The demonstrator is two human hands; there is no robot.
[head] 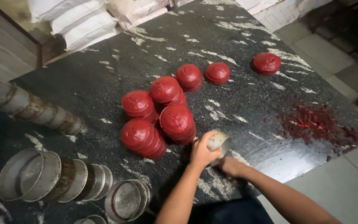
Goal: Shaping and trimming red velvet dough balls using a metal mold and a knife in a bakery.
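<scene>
My left hand (202, 150) grips a small round metal cake tin (219, 142), tilted on its side just above the dark speckled stone counter (104, 83). Below the tin, my right hand (231, 166) rests on the counter, partly hidden by the tin; I cannot tell whether it holds anything. Just left of the tin lies a cluster of round red domed cakes (162, 118), some stacked in leaning piles. Two single red cakes (217, 73) sit behind the cluster, and another red cake (266, 63) lies apart at the back right.
Rows of empty nested metal tins (50, 176) lie on their sides at the left, with another row (30, 105) further back. Red crumbs (318, 124) are scattered at the counter's right edge. White sacks (83, 20) are stacked beyond the counter. Tiled floor lies to the right.
</scene>
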